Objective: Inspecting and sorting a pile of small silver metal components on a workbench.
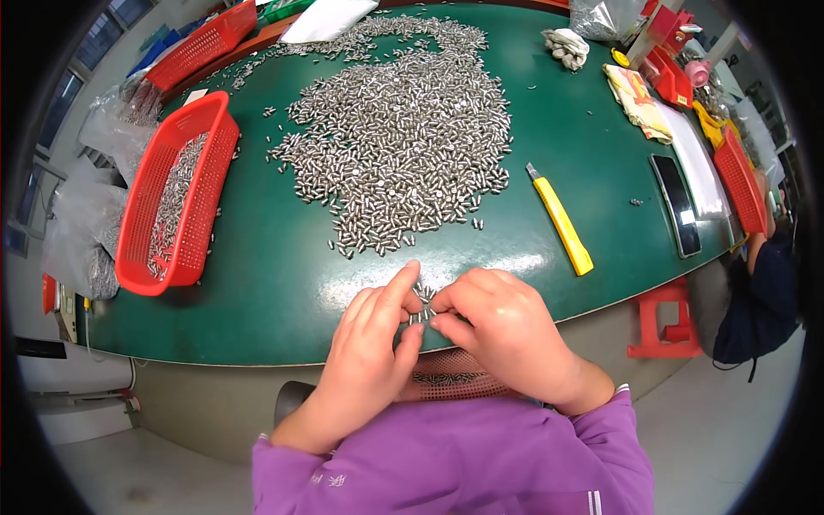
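Observation:
Several small silver bullet-shaped metal pieces [421, 315] lie near the table's front edge, between my two hands. My left hand [367, 335] is beside them on the left, index finger stretched forward and thumb apart. Curled in from the right, my right hand [505, 319] has its thumb and index fingertip close together at the pieces; a tiny one seems to sit between them. Beyond my hands a large pile of the same metal pieces [403, 137] spreads over the green table [275, 266]. Below the edge, a reddish mesh basket [459, 384] at my lap holds more.
A red perforated basket [225, 142] with metal pieces stands at left. To the right lie a yellow utility knife [564, 225] with blade exposed, a phone [676, 206] and white gloves [566, 49]. A red stool [665, 330] is below; another person [764, 292] is at far right.

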The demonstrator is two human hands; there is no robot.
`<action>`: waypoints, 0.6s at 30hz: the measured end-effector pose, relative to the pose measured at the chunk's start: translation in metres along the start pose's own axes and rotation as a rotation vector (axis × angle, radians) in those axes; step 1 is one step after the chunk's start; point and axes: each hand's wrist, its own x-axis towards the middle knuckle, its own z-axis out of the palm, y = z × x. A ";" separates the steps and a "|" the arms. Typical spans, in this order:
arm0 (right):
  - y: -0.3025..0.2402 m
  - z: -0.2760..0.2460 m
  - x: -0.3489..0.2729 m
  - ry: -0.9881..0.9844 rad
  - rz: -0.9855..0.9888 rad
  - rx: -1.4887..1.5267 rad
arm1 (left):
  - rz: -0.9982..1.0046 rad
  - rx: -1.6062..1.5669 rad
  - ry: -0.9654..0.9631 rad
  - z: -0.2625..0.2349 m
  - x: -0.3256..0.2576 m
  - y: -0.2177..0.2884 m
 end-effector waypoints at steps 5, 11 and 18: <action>0.003 0.000 0.002 -0.009 0.000 0.048 | -0.002 -0.027 -0.017 -0.003 0.000 -0.001; 0.002 0.004 0.005 0.010 0.033 0.042 | -0.032 -0.042 0.035 -0.002 0.000 0.000; 0.004 0.007 0.005 -0.005 0.043 0.061 | -0.038 -0.040 0.042 -0.001 -0.002 -0.002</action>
